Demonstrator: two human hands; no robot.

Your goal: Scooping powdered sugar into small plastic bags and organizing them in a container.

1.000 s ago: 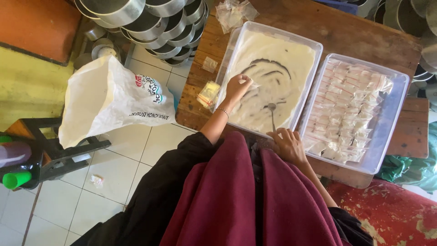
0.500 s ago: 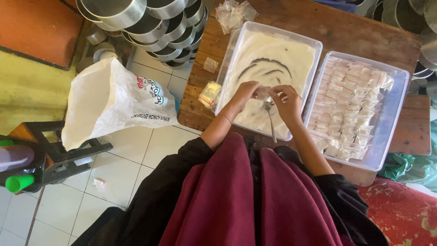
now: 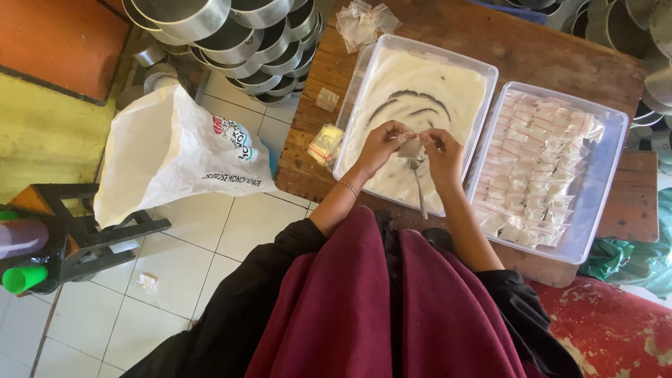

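My left hand and my right hand meet over a clear plastic tray of white powder, pinching a small clear plastic bag between them. A metal spoon lies in the powder just below my hands, handle toward me. To the right sits a second clear tray packed with several small filled bags. Both trays rest on a wooden table.
A stack of small empty bags lies left of the powder tray, more bags at the table's far edge. A large white sack leans on a stool at left. Stacked metal tins stand beyond it. Green cup at far left.
My right hand rose from the table's near edge to join the left over the powder tray. Both hands now hold a small bag together above the spoon.
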